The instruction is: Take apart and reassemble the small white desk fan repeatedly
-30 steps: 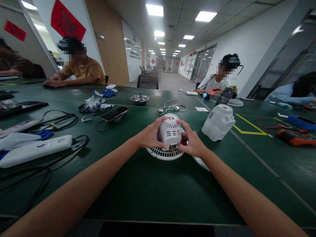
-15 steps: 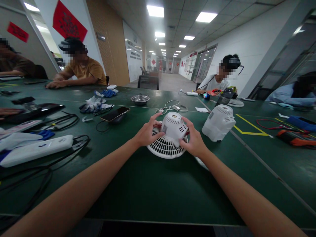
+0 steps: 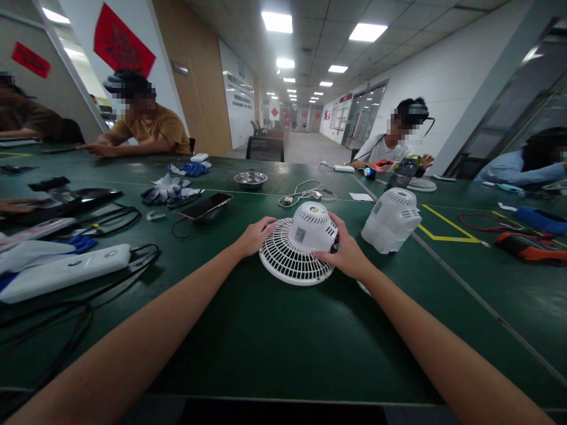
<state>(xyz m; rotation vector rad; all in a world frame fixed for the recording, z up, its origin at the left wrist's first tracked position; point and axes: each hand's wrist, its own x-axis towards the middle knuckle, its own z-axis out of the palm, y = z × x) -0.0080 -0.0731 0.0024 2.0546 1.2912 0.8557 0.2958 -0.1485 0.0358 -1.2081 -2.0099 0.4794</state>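
A small white fan (image 3: 296, 249) lies grille-down and slightly tilted on the green table (image 3: 274, 336), its domed motor housing (image 3: 312, 227) pointing up and toward me. My left hand (image 3: 254, 236) grips the left rim of the round grille with curled fingers. My right hand (image 3: 345, 251) wraps the right side of the motor housing. A second white fan housing (image 3: 392, 219) stands just to the right, apart from my hands.
A phone (image 3: 205, 205) on a pad, gloves (image 3: 170, 189), a steel bowl (image 3: 250, 177) and a white cable (image 3: 305, 192) lie beyond the fan. White power strip (image 3: 66, 271) and black cables at left. Red and orange tools (image 3: 529, 245) at right. Other people sit around the table.
The fan has been tipped and turned so the grille faces left and down. My left hand slid from the motor housing to the grille rim; my right hand stayed on the housing.
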